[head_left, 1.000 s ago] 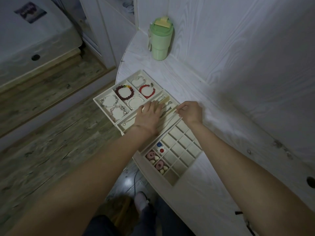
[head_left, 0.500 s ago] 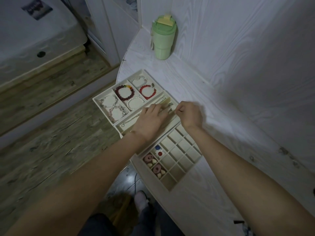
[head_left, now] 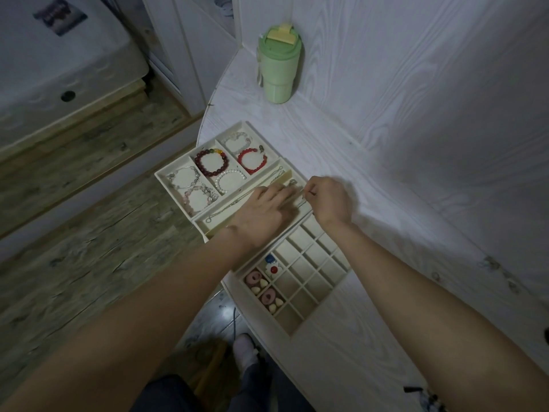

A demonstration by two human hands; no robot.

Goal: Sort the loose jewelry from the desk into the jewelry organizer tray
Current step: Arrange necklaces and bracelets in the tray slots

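Head view: your left hand (head_left: 263,217) rests flat, fingers straight, on the thin silver chain necklace (head_left: 225,209) in the long slot of the cream compartmented organizer tray (head_left: 315,273). Your right hand (head_left: 328,200) pinches its far end. Risk: a tug could kink or snag the chain under your palm.

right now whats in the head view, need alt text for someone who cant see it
Two bare hands work over a cream jewelry organizer tray on a white desk: the left hand lies flat on the necklace slots, the right hand pinches a thin chain. Beaded bracelets fill compartments behind.
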